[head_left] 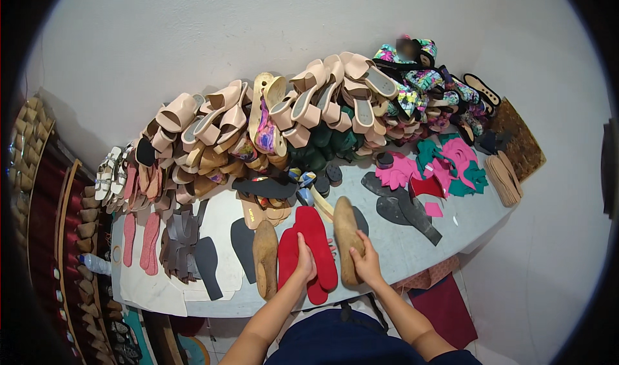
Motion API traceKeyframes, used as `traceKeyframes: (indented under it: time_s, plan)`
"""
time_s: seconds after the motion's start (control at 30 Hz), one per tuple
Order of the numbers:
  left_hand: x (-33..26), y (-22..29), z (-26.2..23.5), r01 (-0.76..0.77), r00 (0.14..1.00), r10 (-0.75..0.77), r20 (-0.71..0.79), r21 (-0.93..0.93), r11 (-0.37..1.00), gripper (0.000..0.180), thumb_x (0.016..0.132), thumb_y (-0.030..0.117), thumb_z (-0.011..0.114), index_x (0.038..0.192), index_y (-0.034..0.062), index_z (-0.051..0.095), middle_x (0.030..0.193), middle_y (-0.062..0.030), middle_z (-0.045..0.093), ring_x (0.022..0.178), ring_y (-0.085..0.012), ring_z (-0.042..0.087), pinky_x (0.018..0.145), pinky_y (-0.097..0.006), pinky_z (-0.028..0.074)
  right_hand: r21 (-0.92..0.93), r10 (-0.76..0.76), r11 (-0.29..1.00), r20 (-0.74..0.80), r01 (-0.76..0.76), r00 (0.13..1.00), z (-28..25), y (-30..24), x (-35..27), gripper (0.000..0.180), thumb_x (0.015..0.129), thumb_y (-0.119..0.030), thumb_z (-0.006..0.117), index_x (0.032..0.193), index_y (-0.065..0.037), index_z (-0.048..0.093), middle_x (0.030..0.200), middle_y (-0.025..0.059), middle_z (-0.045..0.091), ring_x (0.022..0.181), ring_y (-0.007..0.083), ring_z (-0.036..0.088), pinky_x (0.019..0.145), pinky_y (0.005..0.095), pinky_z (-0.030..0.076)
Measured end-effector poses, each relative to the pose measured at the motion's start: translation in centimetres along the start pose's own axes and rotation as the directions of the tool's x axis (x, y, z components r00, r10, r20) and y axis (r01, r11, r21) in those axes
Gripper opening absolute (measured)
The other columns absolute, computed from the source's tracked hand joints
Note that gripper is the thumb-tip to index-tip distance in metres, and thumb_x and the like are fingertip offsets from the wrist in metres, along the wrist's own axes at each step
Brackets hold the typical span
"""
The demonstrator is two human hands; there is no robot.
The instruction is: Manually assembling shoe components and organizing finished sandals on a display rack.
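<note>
My left hand (307, 262) is closed on a red shoe sole (317, 236), thumb on top; fingertips show past the sole's right edge. More red sole pieces (288, 256) lie under and beside it. My right hand (367, 259) grips a worn wooden shoe last (347, 229), its fingers partly hidden. Left of the red soles, a second wooden last (265, 262) rests on the table, beside a dark grey sole (243, 249).
Beige heeled sandals (306, 107) and colourful patterned ones (422, 81) are piled along the wall. The table (412, 262) also bears pink and teal scraps (461, 165), black soles (403, 207) and grey strap pieces (180, 242). Shelves of lasts (87, 255) stand left.
</note>
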State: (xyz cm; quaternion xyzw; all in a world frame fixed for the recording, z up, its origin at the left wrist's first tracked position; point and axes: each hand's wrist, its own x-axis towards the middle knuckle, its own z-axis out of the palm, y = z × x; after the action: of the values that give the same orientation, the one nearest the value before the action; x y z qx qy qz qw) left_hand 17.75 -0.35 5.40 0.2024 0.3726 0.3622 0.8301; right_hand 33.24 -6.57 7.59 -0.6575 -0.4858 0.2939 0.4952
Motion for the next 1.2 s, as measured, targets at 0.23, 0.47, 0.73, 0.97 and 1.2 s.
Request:
traceKeyframes:
  time_s: [0.23,0.47,0.73,0.97,1.2]
  plan:
    - [0.4,-1.1,5.3,-0.06,0.998,0.059,-0.012,-0.083,0.995,0.081,0.081,0.065,0.017,0.128,0.0003,0.025,0.127,-0.016,0.036,0.117,-0.0238,0.037,0.098,-0.034,0.029,0.042,-0.077,0.997,0.222,0.069,0.972,-1.4,-3.9,0.1,0.044,0.078,-0.008,0.054,0.12,-0.003,0.041,0.124,0.0211,0.041,0.116,0.0306,0.04,0.095,0.0331,0.032]
    - [2.4,-2.7,5.5,-0.094,0.992,0.084,-0.092,-0.113,0.989,0.089,0.075,0.072,0.014,0.126,0.0016,0.029,0.117,-0.0191,0.044,0.109,-0.0286,0.044,0.092,-0.037,0.037,0.061,-0.13,0.991,0.336,0.117,0.933,-2.5,-3.4,1.3,0.045,0.079,-0.009,0.053,0.121,-0.003,0.04,0.127,0.0226,0.036,0.119,0.0327,0.035,0.097,0.0338,0.029]
    - [3.0,-2.7,7.4,-0.109,0.975,0.064,-0.214,-0.209,0.972,0.086,0.074,0.073,0.013,0.124,0.0069,0.036,0.117,-0.0185,0.045,0.106,-0.0299,0.046,0.091,-0.041,0.037,0.192,-0.095,0.981,0.58,-0.022,0.809,-4.0,-1.4,5.3,0.033,0.085,-0.015,0.048,0.116,-0.004,0.047,0.124,0.0176,0.039,0.119,0.0262,0.035,0.098,0.0322,0.027]
    - [4.0,-3.5,7.3,0.033,0.999,-0.022,0.035,-0.33,0.944,0.094,0.07,0.076,0.008,0.123,0.0042,0.036,0.105,-0.0173,0.051,0.088,-0.0296,0.052,0.078,-0.044,0.044,-0.343,-0.165,0.925,0.022,0.162,0.986,-8.8,4.6,12.9,0.037,0.076,-0.017,0.058,0.108,-0.002,0.049,0.099,0.0146,0.051,0.09,0.0266,0.05,0.078,0.0348,0.039]
    - [3.7,-5.5,9.8,0.116,0.992,-0.088,0.096,-0.353,0.928,0.09,0.072,0.075,0.012,0.119,0.0033,0.038,0.1,-0.0155,0.051,0.083,-0.028,0.052,0.076,-0.042,0.044,-0.694,0.013,0.706,-0.185,-0.14,0.983,-15.3,8.8,21.9,0.048,0.073,-0.015,0.056,0.115,-0.002,0.038,0.102,0.0224,0.051,0.091,0.0365,0.052,0.077,0.0425,0.043]
